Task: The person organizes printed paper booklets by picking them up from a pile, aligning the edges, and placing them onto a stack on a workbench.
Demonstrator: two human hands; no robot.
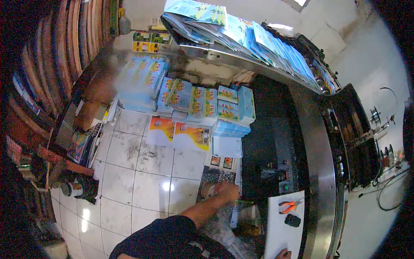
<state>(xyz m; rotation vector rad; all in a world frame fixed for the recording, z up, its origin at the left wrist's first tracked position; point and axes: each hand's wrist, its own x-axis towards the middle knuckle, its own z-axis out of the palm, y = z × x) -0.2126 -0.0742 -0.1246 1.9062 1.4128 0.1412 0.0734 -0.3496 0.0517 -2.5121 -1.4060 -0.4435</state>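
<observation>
My left forearm reaches in from the lower edge in a dark sleeve, and my left hand (227, 192) is beside the dark machine front, above printed sheets on the floor; its fingers are too unclear to read. At the bottom edge only a small part of my right hand (283, 254) shows, touching a white board (276, 228). On that board lie orange-handled pliers (288, 207) and a small black lump (292, 220). A foot (210, 190) stands on the sheets, close to my left hand.
Stacks of blue printed sheets (142, 82) and smaller bundles (196, 101) stand on the tiled floor (146, 185). More printed sheets (267, 39) lie fanned along the metal machine (317, 159). At left are shelved boards (64, 47) and a dark jar (71, 189).
</observation>
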